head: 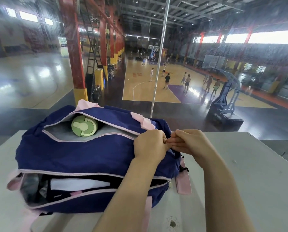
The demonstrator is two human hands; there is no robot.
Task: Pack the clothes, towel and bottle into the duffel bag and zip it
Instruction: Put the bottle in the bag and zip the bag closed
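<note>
— So, what's on the white table (250,190)?

— Mostly the navy duffel bag (83,153) with pale pink trim, lying on its side towards the left. Its pink strap (183,184) hangs off the right end onto the tabletop.

— Is it zipped?

— No, both openings gape. The near compartment shows folded white fabric (80,184) with something dark and grey stuffed at its left end; I can't tell which piece is the towel. The far compartment, lined in grey, holds the green bottle (84,125), lying with its lid facing us.

— And the hands?

— Both are at the right end of the upper zipper, touching each other. The left hand (150,144) sits on the bag with fingers curled, pinching something small and metallic, apparently the zipper pull (164,140). The right hand (190,142) has its fingers curled in, gripping the bag's fabric just beside it.
</note>
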